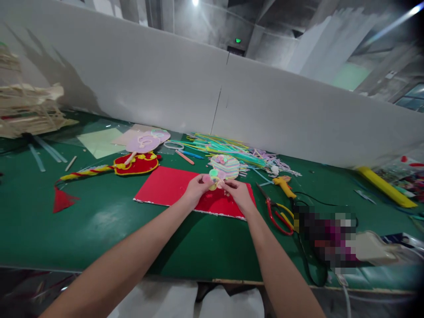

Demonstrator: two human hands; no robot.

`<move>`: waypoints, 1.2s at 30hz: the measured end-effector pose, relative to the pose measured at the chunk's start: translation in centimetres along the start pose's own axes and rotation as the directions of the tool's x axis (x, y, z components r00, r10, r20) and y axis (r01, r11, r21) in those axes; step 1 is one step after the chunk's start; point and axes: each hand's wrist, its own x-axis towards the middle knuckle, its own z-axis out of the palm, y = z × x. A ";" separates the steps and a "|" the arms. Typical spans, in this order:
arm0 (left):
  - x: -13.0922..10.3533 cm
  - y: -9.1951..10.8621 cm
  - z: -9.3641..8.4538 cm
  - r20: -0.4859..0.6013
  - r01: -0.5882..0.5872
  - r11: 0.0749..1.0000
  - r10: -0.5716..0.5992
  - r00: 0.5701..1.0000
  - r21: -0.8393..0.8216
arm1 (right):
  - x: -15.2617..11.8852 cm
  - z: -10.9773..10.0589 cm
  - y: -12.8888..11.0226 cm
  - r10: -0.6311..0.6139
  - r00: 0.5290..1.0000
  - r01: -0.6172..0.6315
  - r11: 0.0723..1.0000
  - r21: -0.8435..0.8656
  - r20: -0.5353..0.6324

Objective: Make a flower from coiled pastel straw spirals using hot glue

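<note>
Above a red board (165,185) on the green table, both hands hold a small pastel piece (214,176) made of round green, pink and yellow shapes. My left hand (198,186) pinches its left side, fingertips closed. On its right side, my right hand (237,191) is closed on it with thumb and fingers. Just behind the piece lies a striped oval (228,166) with a pink decoration on top. Small light bits lie on the board near my right fingertips.
Red-handled scissors (276,216) and a yellow glue gun (284,186) with a black cord lie right. Behind are pastel strips (228,148) and two pens (190,154). A red fan-shaped piece (137,164) with tassel (63,201) lies left. A white partition (149,75) stands behind.
</note>
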 end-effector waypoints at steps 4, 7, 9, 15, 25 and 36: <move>0.0 -0.2 0.0 -0.032 -0.018 1.000 0.019 0.999 0.014 | 0.0 0.4 0.4 0.020 1.000 -0.020 0.999 0.035 -0.005; 0.1 -0.3 0.0 -0.049 -0.025 1.000 0.026 0.998 0.015 | 0.2 0.7 0.6 0.031 0.999 -0.029 0.998 0.057 -0.034; 0.1 -0.4 0.0 -0.059 -0.030 0.999 0.031 0.998 0.017 | 0.2 0.8 0.6 0.031 0.998 -0.028 0.997 0.066 -0.050; 0.2 -0.6 0.1 -0.110 -0.068 0.996 0.073 0.991 0.054 | 0.0 1.1 0.6 0.025 0.997 -0.020 0.997 0.074 -0.080; 0.1 -0.6 -0.1 -0.134 -0.116 0.986 0.132 0.982 0.119 | -0.1 1.3 0.7 0.001 0.998 0.003 0.998 0.065 -0.065; -0.5 -0.1 0.3 -0.114 -0.107 0.989 0.118 0.986 0.103 | -0.5 1.6 0.1 -0.072 0.995 0.074 0.997 0.038 -0.064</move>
